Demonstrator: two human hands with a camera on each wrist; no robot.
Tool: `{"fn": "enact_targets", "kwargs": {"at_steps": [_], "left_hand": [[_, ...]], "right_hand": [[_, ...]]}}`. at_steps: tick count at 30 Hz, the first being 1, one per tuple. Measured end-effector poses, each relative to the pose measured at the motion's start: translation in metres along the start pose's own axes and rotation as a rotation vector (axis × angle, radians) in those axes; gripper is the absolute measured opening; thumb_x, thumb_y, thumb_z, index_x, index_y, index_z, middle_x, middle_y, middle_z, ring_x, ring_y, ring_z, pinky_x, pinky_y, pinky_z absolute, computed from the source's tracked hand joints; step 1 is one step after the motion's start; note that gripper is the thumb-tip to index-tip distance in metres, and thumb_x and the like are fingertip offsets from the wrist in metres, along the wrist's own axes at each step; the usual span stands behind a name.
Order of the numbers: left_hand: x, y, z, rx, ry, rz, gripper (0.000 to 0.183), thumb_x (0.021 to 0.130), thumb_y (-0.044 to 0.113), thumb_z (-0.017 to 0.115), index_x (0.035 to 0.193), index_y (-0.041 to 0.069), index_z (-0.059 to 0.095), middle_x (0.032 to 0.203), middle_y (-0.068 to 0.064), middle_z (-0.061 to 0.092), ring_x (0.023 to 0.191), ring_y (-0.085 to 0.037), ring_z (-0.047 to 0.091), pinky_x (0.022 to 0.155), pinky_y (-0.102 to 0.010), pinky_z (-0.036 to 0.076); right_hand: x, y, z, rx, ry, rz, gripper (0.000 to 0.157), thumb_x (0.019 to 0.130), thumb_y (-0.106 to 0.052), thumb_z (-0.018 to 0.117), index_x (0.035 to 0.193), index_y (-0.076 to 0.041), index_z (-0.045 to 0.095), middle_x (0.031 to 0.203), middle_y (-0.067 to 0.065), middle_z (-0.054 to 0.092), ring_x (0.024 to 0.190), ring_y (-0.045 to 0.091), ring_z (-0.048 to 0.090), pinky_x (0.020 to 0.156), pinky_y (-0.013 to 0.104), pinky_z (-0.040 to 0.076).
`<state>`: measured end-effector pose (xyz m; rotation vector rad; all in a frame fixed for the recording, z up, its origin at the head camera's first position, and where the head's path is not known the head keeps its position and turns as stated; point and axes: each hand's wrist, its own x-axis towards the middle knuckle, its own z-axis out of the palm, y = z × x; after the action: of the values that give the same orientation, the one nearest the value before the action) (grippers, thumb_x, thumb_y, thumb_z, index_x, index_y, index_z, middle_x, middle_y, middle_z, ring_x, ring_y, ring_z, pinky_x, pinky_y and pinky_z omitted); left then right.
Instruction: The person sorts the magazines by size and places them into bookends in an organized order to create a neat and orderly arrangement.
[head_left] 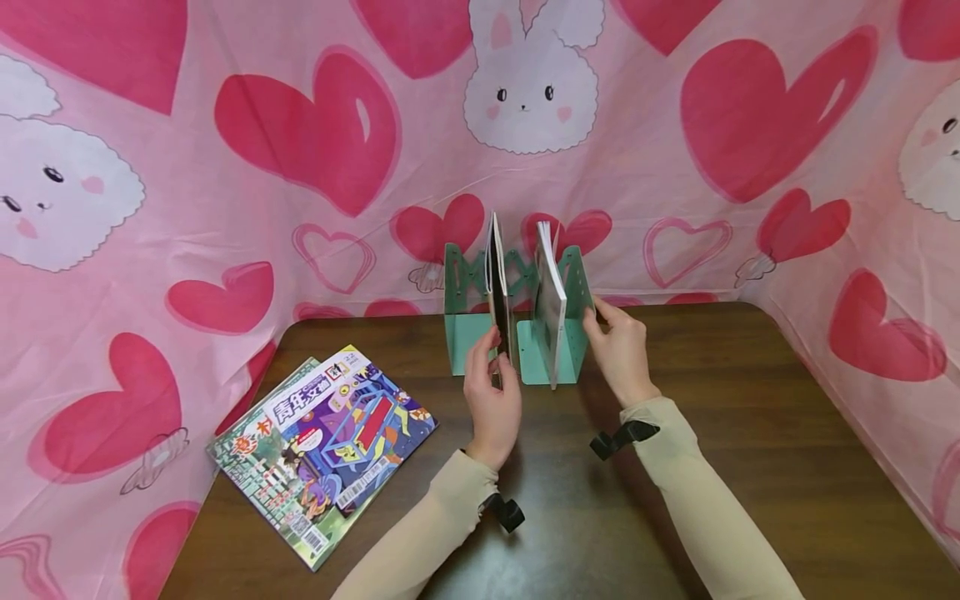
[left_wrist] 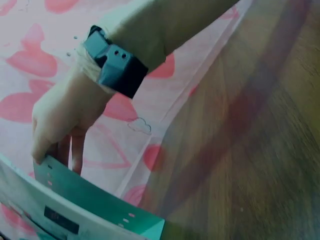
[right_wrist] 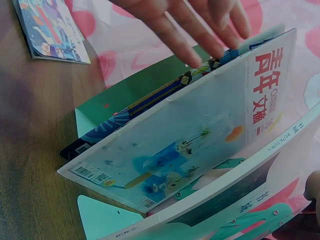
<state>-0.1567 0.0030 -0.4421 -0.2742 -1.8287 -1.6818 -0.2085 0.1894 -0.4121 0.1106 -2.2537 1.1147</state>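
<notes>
A green expandable bookend rack [head_left: 450, 287] stands at the back of the table. Inside it, a light-covered magazine [right_wrist: 200, 125] and a dark blue patterned magazine [right_wrist: 120, 117] stand side by side toward the left. Another upright magazine [head_left: 551, 300] is closer to the rack's right panel [head_left: 577, 308]. My left hand [head_left: 495, 404] is at the front edge of the left pair, its loosely extended fingers [right_wrist: 180, 45] right by the covers. My right hand [head_left: 622, 346] pinches the edge of the right panel between thumb and fingers, as the left wrist view also shows.
Two overlapping magazines [head_left: 352, 433] lie flat on the wooden table [head_left: 720, 433] at the left, the upper one purple. A pink curtain [head_left: 427, 133] with hearts and rabbits hangs close behind the rack and along both sides. Each wrist wears a black strapped camera [head_left: 626, 437].
</notes>
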Motion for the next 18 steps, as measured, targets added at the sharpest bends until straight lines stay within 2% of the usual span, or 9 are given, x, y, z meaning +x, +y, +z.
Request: {"fn": "enact_targets", "kwargs": {"at_steps": [7,15,18], "left_hand": [[-0.002,-0.009,-0.017,0.021,-0.024,-0.063,0.035,0.102,-0.006,0.054,0.133,0.005,0.064,0.125,-0.013,0.064,0.117,-0.028,0.061,0.096,-0.039,0.056],[-0.001,-0.017,-0.038,0.053,-0.041,-0.066,0.028,0.102,-0.003,0.057,0.128,0.001,0.066,0.122,-0.014,0.066,0.114,-0.027,0.064,0.093,-0.046,0.055],[-0.001,-0.021,-0.047,0.061,-0.054,-0.083,0.027,0.102,-0.003,0.058,0.128,0.000,0.065,0.123,-0.015,0.066,0.113,-0.027,0.065,0.094,-0.042,0.054]], "right_hand": [[0.000,0.001,0.001,-0.009,0.003,-0.006,0.029,0.098,-0.005,0.065,0.125,0.003,0.074,0.113,0.023,0.075,0.097,0.037,0.072,0.083,0.054,0.058],[0.000,0.000,0.000,-0.007,0.003,-0.009,0.029,0.099,-0.006,0.065,0.125,0.003,0.074,0.111,0.023,0.076,0.094,0.037,0.072,0.081,0.053,0.059],[0.000,0.000,0.000,-0.010,-0.004,0.000,0.030,0.100,-0.008,0.065,0.127,0.003,0.073,0.112,0.023,0.076,0.095,0.037,0.072,0.083,0.053,0.059]]}}
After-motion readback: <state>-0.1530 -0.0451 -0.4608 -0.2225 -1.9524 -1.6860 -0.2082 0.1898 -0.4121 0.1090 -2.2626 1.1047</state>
